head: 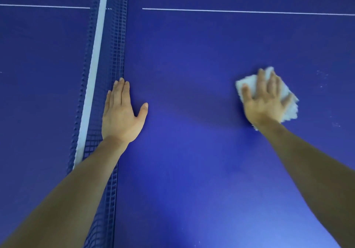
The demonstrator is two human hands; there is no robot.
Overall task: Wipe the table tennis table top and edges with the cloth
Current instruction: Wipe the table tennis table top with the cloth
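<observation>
Left forearm (pixel 73 190) stretched along the net (pixel 115 46), where a careless shove could have snagged the mesh; the left hand (pixel 121 113) lay open and flat on the blue table (pixel 192 52). The right hand (pixel 264 102), fingers spread, pressed the white cloth (pixel 247 81) to the tabletop; unpinched, it could have bunched or slipped free.

One blue worktop (pixel 192 55), split by one net (pixel 115 55) with one white band (pixel 96 55) along its top. Two bare hands on it: one left hand (pixel 121 117), one right hand (pixel 265 102). One white cloth (pixel 291 110). Two stretches of thin white line (pixel 230 11), one on each side of the net. A few pale specks (pixel 322 75) on the half with the cloth, too small and faint to count exactly
</observation>
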